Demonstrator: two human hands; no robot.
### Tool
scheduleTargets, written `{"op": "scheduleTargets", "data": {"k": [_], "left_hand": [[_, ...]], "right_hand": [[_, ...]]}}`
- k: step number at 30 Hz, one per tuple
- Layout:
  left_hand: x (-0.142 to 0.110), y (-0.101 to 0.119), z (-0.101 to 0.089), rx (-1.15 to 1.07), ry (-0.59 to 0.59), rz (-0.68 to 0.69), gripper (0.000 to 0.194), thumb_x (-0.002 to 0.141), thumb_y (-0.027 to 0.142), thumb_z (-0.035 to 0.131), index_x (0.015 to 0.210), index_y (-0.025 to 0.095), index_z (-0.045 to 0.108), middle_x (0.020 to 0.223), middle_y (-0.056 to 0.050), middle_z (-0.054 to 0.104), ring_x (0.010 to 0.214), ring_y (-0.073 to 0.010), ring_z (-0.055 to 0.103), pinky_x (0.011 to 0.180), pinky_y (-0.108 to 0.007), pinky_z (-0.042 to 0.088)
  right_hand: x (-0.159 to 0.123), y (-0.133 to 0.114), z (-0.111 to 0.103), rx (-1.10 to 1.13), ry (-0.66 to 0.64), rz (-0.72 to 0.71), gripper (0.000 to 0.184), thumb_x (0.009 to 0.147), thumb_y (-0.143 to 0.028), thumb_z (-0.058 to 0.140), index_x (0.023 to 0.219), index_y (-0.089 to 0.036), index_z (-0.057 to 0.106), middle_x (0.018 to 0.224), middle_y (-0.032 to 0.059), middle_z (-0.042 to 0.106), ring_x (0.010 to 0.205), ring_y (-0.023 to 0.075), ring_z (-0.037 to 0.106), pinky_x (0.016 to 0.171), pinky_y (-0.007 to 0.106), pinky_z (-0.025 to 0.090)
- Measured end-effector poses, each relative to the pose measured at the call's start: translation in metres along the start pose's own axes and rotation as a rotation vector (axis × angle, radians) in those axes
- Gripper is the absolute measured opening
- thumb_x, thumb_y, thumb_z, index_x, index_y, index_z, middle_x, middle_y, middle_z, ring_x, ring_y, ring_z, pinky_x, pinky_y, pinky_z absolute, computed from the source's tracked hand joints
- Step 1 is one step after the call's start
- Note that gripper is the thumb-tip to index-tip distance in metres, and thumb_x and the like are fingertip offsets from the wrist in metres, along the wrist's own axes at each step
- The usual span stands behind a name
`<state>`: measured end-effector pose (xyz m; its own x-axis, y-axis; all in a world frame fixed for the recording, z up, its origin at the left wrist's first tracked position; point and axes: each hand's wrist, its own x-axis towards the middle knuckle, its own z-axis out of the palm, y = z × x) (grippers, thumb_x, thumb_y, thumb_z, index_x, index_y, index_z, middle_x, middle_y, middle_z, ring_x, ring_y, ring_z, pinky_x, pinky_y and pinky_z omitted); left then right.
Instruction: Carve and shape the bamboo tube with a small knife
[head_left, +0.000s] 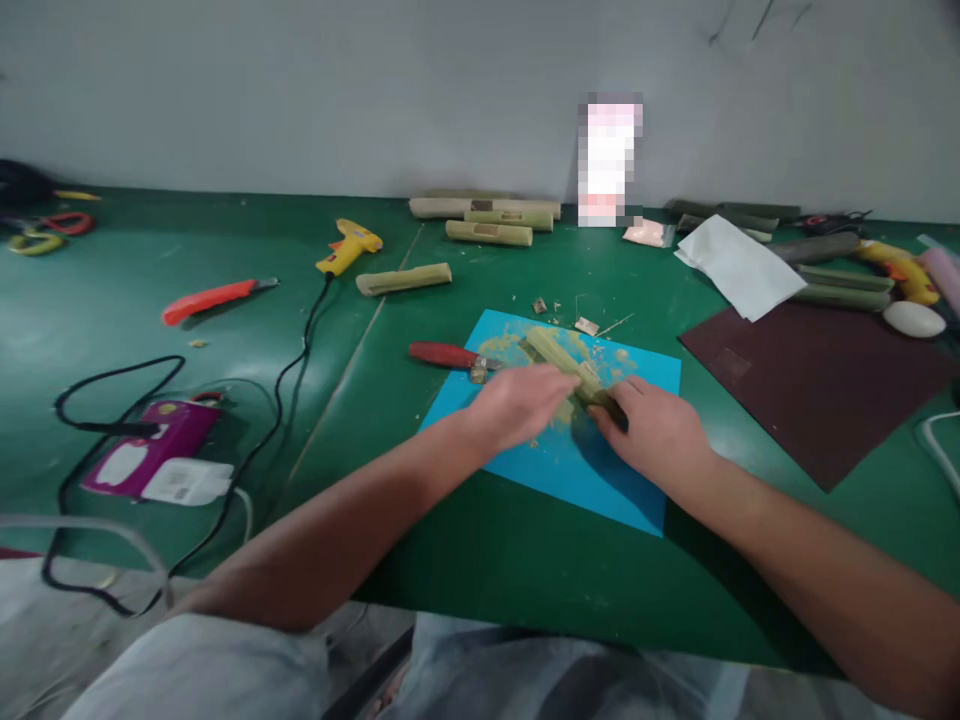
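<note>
A short bamboo tube lies at a slant over the blue sheet, among yellowish shavings and dust. My right hand grips its near end, thumb and fingers wrapped round it. Above the middle of the tube, my left hand is closed with fingertips pinched at its upper side; whatever they hold is too small or hidden. Just left of that hand lies a red-handled tool with a metal blade, partly on the sheet. Small flat chips rest beyond the sheet.
More bamboo pieces line the wall, one lying nearer. Left are a yellow glue gun, a red utility knife and a purple power strip with cords. Right are a brown sheet, white paper and bamboo halves.
</note>
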<state>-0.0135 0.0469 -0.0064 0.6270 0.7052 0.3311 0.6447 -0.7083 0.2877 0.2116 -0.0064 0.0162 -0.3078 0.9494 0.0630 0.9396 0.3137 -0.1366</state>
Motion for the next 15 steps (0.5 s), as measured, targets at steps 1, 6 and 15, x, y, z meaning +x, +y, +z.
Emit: {"op": "scheduleTargets", "data": {"k": [1,6,15], "left_hand": [[0.0006,-0.0018,-0.0002,0.006,0.058,-0.032,0.030,0.103,0.027,0.045,0.113,0.019,0.072,0.095,-0.007,0.075,0.088,-0.0192,0.072,0.079,-0.031,0.059],[-0.0007,-0.0034,-0.0004,0.031,0.041,0.024,0.030,0.103,0.027,0.044,0.114,0.018,0.071,0.094,-0.008,0.075,0.086,-0.0214,0.071,0.076,-0.033,0.059],[0.0000,-0.0093,-0.0008,0.094,0.047,-0.021,0.032,0.102,0.029,0.044,0.116,0.019,0.071,0.096,-0.008,0.075,0.088,-0.0202,0.072,0.078,-0.031,0.059]], "right_hand": [[0.0000,0.0000,0.0000,0.005,0.004,0.004,0.030,0.098,-0.042,0.050,0.090,-0.018,0.066,0.091,0.0069,0.069,0.075,0.0179,0.061,0.059,0.032,0.028],[-0.0005,0.0008,0.0003,0.006,-0.001,-0.006,0.029,0.097,-0.041,0.052,0.089,-0.018,0.066,0.089,0.0068,0.069,0.075,0.0183,0.061,0.060,0.032,0.029],[0.0002,0.0007,0.0004,0.031,-0.003,0.007,0.029,0.097,-0.042,0.052,0.087,-0.018,0.065,0.090,0.0072,0.069,0.075,0.0181,0.061,0.059,0.032,0.029]]}}
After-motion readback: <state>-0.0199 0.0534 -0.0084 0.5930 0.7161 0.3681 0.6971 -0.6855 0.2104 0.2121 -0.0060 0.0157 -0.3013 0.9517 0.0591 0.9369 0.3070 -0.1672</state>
